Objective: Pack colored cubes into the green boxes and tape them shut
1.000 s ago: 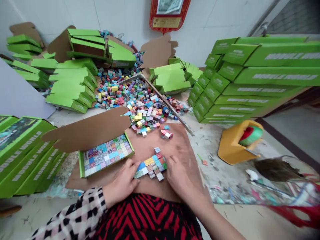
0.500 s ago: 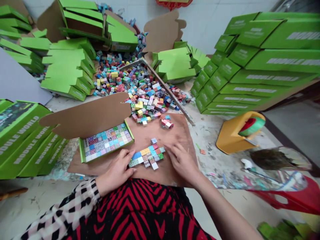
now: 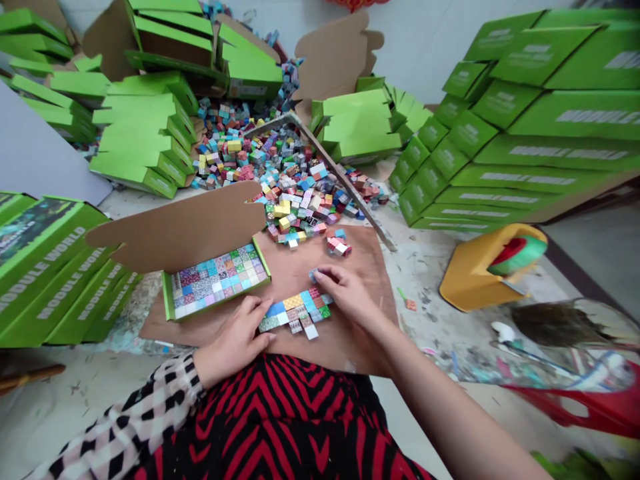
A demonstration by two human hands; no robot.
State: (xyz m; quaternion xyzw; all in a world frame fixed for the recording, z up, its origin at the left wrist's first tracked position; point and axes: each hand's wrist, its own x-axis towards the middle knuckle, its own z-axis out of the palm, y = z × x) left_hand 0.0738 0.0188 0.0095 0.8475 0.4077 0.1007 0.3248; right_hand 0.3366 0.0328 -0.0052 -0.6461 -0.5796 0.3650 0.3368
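Small patterned cubes point(image 3: 295, 308) lie together in a flat, uneven group on a brown cardboard sheet point(image 3: 210, 333). My left hand point(image 3: 233, 340) rests at the group's left end, index finger against it, thumb spread apart and nothing held. Past the group's upper right edge, my right hand point(image 3: 345, 293) pinches a single blue-and-white cube point(image 3: 313, 275) between thumb and fingertips. To the upper left, an open green box point(image 3: 167, 300) is packed with rows of similar cubes, its brown lid point(image 3: 180, 227) raised. A reddish cluster of cubes point(image 3: 339, 247) sits beyond my right hand.
A heap of loose cubes point(image 3: 295, 193) spreads behind the sheet, bounded by a wooden strip point(image 3: 345, 180). Green boxes point(image 3: 540, 140) are stacked at right, with others point(image 3: 65, 280) at left. A yellow tape dispenser point(image 3: 465, 273) stands on the right of the table.
My right hand has moved up and left from the group's right end and closed on the single cube above it. My left hand stays beside the group. The view has shifted slightly.
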